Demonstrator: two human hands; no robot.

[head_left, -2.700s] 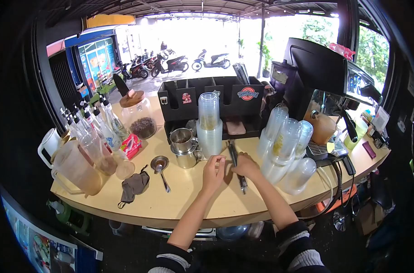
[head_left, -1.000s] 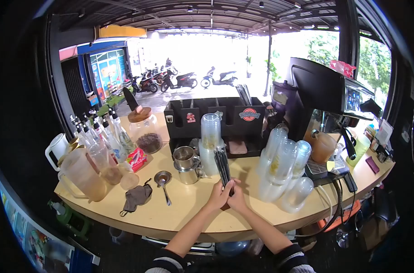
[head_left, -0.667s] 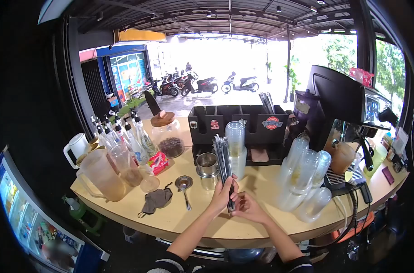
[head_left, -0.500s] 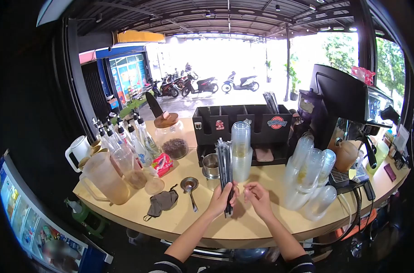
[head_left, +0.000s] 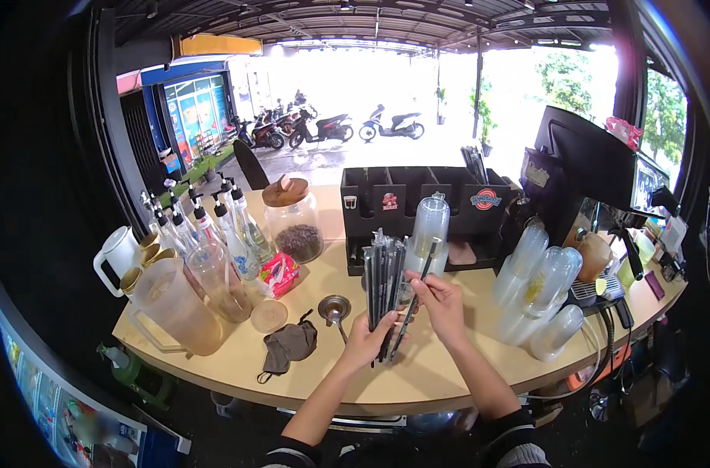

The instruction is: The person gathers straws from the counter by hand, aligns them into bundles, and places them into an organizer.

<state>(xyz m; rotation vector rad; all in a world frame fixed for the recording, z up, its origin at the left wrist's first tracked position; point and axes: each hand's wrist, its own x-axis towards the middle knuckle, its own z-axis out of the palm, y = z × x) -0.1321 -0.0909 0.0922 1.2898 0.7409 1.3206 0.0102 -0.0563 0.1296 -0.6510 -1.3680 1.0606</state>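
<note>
A bundle of black wrapped straws (head_left: 384,279) stands nearly upright in my left hand (head_left: 368,338), its fingers closed round the lower part. My right hand (head_left: 442,306) pinches a single black straw (head_left: 417,295), tilted beside the bundle's right side. Just behind my hands rises a stack of clear plastic cups (head_left: 432,226), in front of the black organizer (head_left: 417,204). The metal cup seen earlier is mostly hidden behind the straws. Left of my left hand, a spoon rests in a small metal dish (head_left: 334,310) on the wooden counter (head_left: 292,390).
At the left are a large plastic pitcher (head_left: 175,308), several pump bottles (head_left: 230,226), a glass jar (head_left: 294,226), a red packet (head_left: 280,273) and a dark cloth mask (head_left: 289,346). More clear cups (head_left: 546,288) and a coffee machine (head_left: 589,164) stand at the right.
The straws were lifted from the counter into my left hand and have fanned out. My right hand came away from them, then took hold of one straw. The camera view has shifted.
</note>
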